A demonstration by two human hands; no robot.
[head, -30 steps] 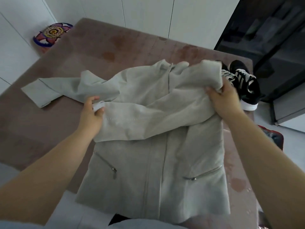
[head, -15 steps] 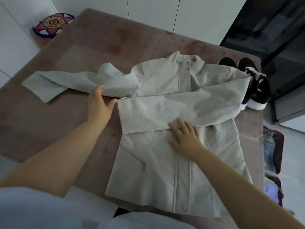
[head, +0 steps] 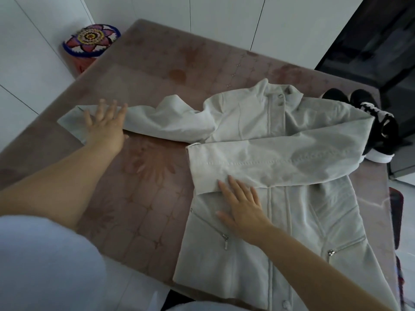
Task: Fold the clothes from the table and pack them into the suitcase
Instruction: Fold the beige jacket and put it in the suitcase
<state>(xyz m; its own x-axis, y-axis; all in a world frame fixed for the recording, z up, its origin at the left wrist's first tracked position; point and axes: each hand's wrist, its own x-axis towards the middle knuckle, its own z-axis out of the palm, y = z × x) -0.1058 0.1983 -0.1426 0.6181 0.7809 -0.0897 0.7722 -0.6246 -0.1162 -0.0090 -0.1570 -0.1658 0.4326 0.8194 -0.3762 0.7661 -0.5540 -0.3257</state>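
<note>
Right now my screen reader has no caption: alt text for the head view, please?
A pale grey jacket lies on a brown table, one sleeve folded across its chest. The right hand presses its front; the left hand touches the outstretched sleeve.

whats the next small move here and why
Probably the left hand should grasp the outstretched sleeve it rests on and fold it across the jacket: the other sleeve already lies across the chest, and the right hand pins the front.
</note>
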